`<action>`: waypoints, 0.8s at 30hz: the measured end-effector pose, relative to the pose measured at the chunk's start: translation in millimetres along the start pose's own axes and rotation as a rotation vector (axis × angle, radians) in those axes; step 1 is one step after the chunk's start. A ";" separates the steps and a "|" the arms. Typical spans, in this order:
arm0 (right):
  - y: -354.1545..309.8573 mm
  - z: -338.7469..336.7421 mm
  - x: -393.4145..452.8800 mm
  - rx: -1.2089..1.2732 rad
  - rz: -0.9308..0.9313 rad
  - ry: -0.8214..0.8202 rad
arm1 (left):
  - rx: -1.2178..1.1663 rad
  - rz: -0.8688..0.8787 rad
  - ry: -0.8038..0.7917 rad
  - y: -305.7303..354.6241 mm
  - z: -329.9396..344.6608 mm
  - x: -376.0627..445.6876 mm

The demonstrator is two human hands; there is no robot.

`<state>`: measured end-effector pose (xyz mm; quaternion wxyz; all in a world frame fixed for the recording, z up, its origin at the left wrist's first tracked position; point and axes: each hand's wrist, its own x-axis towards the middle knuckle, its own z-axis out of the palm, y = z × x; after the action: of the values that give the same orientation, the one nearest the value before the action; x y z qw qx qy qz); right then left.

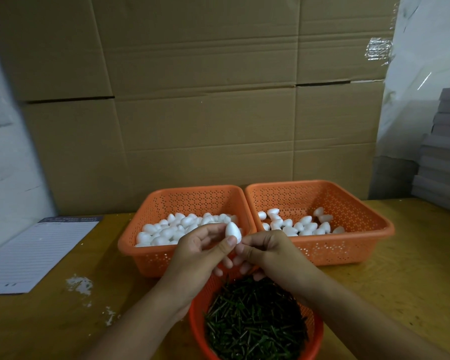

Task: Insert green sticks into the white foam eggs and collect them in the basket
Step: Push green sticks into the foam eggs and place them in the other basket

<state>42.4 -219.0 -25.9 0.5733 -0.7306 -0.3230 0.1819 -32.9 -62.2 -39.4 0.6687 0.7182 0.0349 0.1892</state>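
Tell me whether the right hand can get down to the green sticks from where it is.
Probably yes. The right hand is at the foam egg held by the left hand, directly above the open basket of green sticks. Nothing covers the sticks, though its fingers seem busy at the egg's base.

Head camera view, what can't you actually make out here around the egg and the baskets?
- Stick in the foam egg: hidden by left hand and right hand.
- Stick basket: near side cut off by bottom edge.
- Notepad print: too blurred to read.
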 end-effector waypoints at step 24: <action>0.2 2.0 -1.2 0.060 -0.002 0.015 | -0.017 -0.007 0.014 3.0 2.2 -1.8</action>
<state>40.3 -218.5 -26.8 0.5974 -0.7142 -0.3139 0.1854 -34.5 -65.2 -37.0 0.6752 0.7110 0.0406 0.1922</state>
